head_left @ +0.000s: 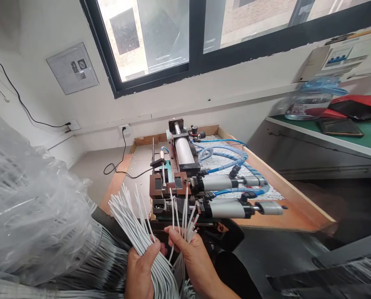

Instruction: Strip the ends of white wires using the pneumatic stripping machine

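My left hand is closed around a thick bundle of white cables, whose cut ends fan upward to the left. A smaller group of white cables stands up from my right hand, which grips it between thumb and fingers. Reddish wire tips show at a few of those ends. Below the hands both groups bend down toward the bottom edge. Just beyond the cable ends sits a pneumatic machine with silver cylinders and brown clamp blocks. Neither hand touches it.
A wooden-edged tray bench carries the machine and its blue air hoses. Plastic-wrapped cable bundles pile up at left. On the green shelf at right are a plastic jug and a phone.
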A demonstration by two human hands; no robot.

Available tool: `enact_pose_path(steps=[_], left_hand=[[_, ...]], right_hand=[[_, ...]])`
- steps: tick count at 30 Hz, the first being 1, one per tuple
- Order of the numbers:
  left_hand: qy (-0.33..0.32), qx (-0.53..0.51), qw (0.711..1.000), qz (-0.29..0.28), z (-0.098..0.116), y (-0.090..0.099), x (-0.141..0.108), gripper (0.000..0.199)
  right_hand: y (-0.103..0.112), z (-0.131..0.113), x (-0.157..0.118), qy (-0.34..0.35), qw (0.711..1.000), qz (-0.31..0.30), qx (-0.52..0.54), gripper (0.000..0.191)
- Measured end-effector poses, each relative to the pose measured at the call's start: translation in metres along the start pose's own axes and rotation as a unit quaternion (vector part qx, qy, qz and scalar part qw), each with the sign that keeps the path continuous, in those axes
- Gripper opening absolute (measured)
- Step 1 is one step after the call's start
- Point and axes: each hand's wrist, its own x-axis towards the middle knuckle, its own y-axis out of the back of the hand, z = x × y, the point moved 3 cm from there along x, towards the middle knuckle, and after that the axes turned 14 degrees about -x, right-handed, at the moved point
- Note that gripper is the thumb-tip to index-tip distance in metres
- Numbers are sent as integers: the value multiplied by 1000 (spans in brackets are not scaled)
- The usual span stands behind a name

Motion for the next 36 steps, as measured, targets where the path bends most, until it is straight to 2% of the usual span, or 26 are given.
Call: enact_pose_path(steps=[6, 11, 19, 25, 27, 29, 32, 36], left_hand=[[3, 2, 999, 41, 0, 4, 1, 13], [31, -11, 997, 65, -4, 6, 3, 19], [22, 6, 996, 83, -5, 6, 3, 25], [-27, 11, 999, 38, -1, 0, 2, 24], [-38, 9, 999, 29, 0, -2, 3, 23], [-40, 7, 999, 31, 2, -1, 3, 23], [-1, -18, 999, 41, 3, 1, 4, 24], [48, -67, 995, 55, 0, 1, 1, 26]], right_hand=[[5, 4, 6, -21, 999, 29, -11, 31], [1, -2, 8, -27, 1000, 5, -9, 26], [0, 0, 11, -37, 999, -10, -15, 30], [-10, -7, 7, -40, 987, -152, 12, 24], [-10, -8, 6, -34, 991, -132, -1, 23], [-7, -6, 5, -19, 997, -75, -8, 24], [-2, -2, 3, -4, 1000, 7, -4, 25], [1, 5, 4, -36, 997, 59, 23, 25]])
